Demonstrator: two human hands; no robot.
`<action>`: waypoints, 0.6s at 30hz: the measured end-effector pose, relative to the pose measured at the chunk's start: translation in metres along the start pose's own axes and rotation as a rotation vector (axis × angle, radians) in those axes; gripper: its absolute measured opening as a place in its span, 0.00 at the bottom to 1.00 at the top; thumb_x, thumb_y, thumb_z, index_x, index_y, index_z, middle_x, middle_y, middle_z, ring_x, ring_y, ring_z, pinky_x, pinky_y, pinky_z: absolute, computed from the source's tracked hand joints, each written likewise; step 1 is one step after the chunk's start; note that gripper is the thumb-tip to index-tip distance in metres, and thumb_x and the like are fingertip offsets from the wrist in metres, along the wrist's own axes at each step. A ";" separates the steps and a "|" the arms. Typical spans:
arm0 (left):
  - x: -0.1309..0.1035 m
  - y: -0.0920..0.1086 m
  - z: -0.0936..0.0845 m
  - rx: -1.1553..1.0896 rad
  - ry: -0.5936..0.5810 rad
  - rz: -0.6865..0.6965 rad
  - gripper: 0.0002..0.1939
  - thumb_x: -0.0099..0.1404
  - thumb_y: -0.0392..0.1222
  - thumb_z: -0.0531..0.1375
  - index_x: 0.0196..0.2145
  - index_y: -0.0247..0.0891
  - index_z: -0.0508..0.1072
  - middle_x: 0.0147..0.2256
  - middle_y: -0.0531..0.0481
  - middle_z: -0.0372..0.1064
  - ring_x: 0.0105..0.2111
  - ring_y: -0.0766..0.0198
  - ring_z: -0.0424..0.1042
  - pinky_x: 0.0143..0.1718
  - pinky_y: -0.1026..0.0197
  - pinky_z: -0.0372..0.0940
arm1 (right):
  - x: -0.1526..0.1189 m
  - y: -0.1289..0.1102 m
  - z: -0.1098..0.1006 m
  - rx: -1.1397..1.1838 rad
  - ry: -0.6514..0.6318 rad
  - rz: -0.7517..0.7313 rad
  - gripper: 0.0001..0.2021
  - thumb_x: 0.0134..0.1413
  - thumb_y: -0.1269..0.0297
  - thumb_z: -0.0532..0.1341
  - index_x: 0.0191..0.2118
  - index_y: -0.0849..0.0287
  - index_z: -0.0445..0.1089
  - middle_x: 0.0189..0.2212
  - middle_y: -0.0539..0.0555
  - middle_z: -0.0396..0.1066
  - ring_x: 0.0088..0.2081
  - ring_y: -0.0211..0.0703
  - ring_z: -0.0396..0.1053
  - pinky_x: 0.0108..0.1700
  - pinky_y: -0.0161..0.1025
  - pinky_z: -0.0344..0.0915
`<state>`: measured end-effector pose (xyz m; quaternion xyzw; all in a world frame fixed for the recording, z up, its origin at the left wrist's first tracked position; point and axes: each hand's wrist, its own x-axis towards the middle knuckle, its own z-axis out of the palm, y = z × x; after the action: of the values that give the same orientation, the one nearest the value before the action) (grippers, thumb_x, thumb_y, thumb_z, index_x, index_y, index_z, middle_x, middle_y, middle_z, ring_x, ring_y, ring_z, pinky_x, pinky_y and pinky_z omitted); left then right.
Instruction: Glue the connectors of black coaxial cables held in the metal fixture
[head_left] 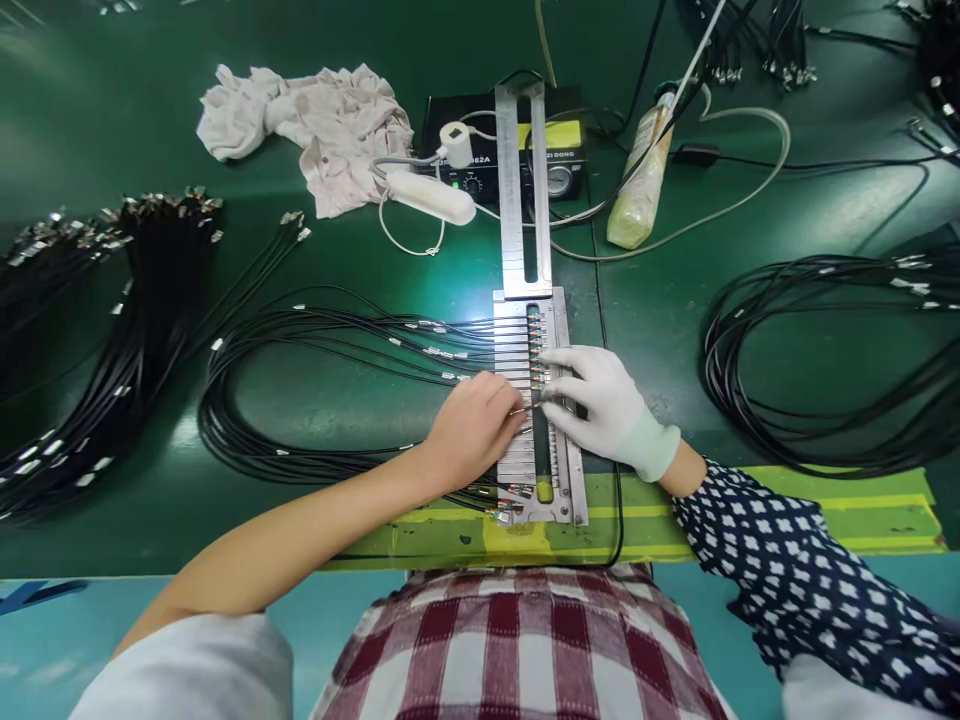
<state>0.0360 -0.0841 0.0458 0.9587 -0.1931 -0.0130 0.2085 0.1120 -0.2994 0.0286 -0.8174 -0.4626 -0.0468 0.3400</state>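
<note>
A slotted metal fixture (517, 455) lies in front of me, with several black cables (352, 325) laid side by side across its upper part. Their stripped, coloured wire ends sit over the slot. Bare, my left hand (474, 425) rests on the fixture's left side, fingers pinched on a black cable near its end. My right hand (600, 405), in a white glove, is at the fixture's right side, thumb and fingertips closing on the tip of that same cable. More cable ends with connectors (510, 505) lie at the fixture's lower end, below my left hand.
Bundles of black cables lie at the left (150, 330) and right (817, 370). Behind the fixture stand a black control box (472, 180), a white lamp (431, 197), a crumpled cloth (337, 120) and a bottle (641, 175). Yellow-green tape (840, 510) lines the table's front edge.
</note>
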 end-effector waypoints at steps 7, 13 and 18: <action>-0.086 -0.025 -0.042 0.109 0.050 -0.198 0.03 0.74 0.38 0.54 0.40 0.39 0.67 0.38 0.46 0.69 0.40 0.56 0.68 0.42 0.53 0.63 | 0.004 -0.004 0.003 0.069 0.047 0.024 0.07 0.62 0.67 0.59 0.31 0.56 0.67 0.52 0.57 0.71 0.50 0.55 0.68 0.56 0.58 0.63; -0.057 -0.008 -0.001 0.102 0.236 -0.027 0.15 0.73 0.33 0.53 0.55 0.38 0.63 0.46 0.41 0.69 0.45 0.55 0.70 0.46 0.53 0.69 | 0.002 -0.009 0.000 0.106 0.024 0.139 0.05 0.61 0.65 0.60 0.32 0.54 0.68 0.57 0.58 0.68 0.57 0.59 0.65 0.61 0.63 0.59; -0.029 -0.025 0.006 -0.029 0.237 0.150 0.11 0.74 0.31 0.52 0.49 0.38 0.69 0.37 0.47 0.70 0.36 0.63 0.70 0.38 0.63 0.68 | -0.012 0.007 -0.012 0.116 0.089 0.269 0.11 0.65 0.58 0.61 0.50 0.53 0.70 0.61 0.61 0.64 0.62 0.61 0.62 0.62 0.64 0.59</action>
<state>0.0176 -0.0549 0.0284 0.9333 -0.2381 0.1131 0.2441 0.1136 -0.3171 0.0297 -0.8483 -0.3352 -0.0103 0.4099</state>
